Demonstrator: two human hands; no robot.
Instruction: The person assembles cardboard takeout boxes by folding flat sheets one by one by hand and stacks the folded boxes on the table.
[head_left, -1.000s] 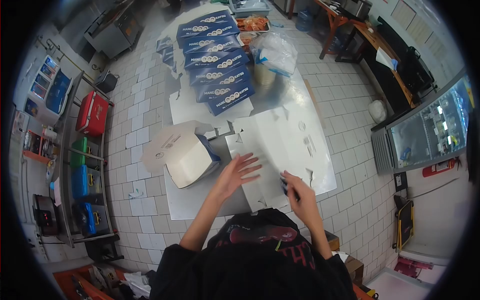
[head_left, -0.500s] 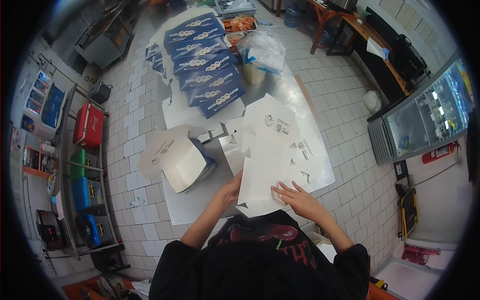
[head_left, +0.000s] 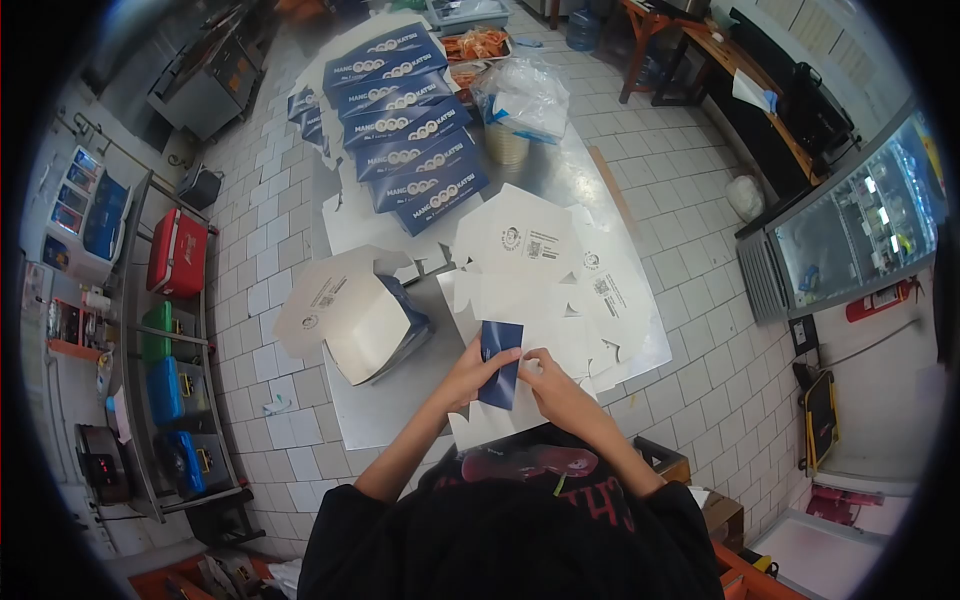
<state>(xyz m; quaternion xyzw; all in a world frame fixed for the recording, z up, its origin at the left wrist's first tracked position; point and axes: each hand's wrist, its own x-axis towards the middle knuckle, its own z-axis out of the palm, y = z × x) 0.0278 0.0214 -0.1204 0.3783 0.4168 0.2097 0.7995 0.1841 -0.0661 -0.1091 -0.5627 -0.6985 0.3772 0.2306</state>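
My left hand grips a white cardboard food box blank near the table's front edge, its thumb pressed across a folded-up dark blue side panel. On the panel's right side, my right hand has its fingers curled in a pinch at the edge of the same box blank. Flat white blanks with printed logos lie beneath and to the right. To the left stands a folded open takeout box, white inside and blue outside, its lid flap tipped back.
Overlapping blue printed boxes cover the far left of the metal table. Behind are a plastic-wrapped bundle, a stack of round containers and trays of orange food. A shelf with a red cooler stands left, a glass-door fridge right.
The box blank's side panel has been folded up, showing its blue outside. My right hand has moved left from lying flat on the blank to its folded edge.
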